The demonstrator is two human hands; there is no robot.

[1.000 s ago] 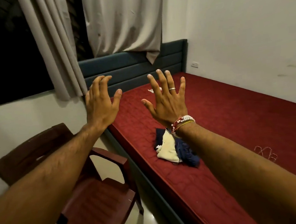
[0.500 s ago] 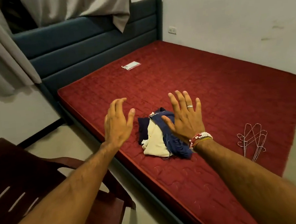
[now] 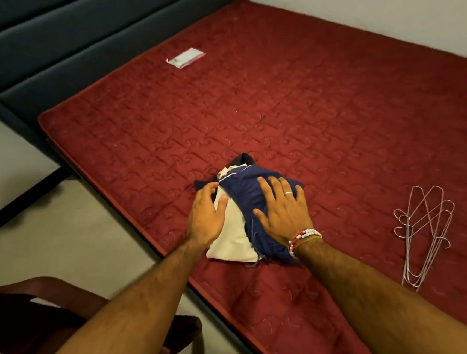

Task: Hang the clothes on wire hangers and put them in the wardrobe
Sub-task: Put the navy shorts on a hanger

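A small pile of clothes (image 3: 240, 204), navy and cream pieces crumpled together, lies on the red mattress (image 3: 291, 105) near its front left edge. My left hand (image 3: 206, 215) rests flat on the cream part at the pile's left side, fingers spread. My right hand (image 3: 282, 210), with a ring and beaded bracelets, lies flat on the navy garment at the pile's right side. Neither hand has closed around the fabric. A bundle of several pinkish wire hangers (image 3: 423, 232) lies on the mattress to the right of the pile, apart from both hands. No wardrobe is in view.
A dark blue headboard (image 3: 85, 42) stands at the mattress's far end. A small white packet (image 3: 185, 58) lies near it on the mattress. A brown wooden chair (image 3: 35, 318) stands at the lower left on the pale floor (image 3: 60, 230). White wall runs along the right.
Both hands have come down from raised in the air onto the pile of clothes. My view has tilted down toward the mattress, and the hangers have come fully into view.
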